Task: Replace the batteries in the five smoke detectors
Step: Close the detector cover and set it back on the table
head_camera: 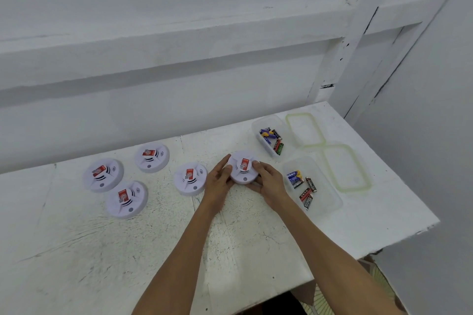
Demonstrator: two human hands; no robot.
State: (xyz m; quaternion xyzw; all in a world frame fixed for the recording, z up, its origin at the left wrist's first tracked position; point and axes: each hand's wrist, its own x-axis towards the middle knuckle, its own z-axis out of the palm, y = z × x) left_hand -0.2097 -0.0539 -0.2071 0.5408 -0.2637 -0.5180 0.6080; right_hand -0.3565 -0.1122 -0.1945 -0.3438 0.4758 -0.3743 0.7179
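Observation:
Several round white smoke detectors with red labels are on the white table (76, 250). The rightmost smoke detector (243, 167) is gripped from both sides: my left hand (218, 179) holds its left edge, my right hand (268, 181) its right and near edge. Next to it lies a second detector (190, 178). Further left are three more, one at the back (152, 157), one at the far left (103, 174) and one at the front (127, 199). A far clear tub (258, 126) holds several batteries (272, 139). A near clear tub (330, 202) holds several more batteries (303, 186).
Two clear lids with green seals lie right of the tubs, one at the back (304, 129) and one nearer (345, 167). The table's right edge (399, 240) drops off close behind them. A white wall (179, 59) stands along the table's back.

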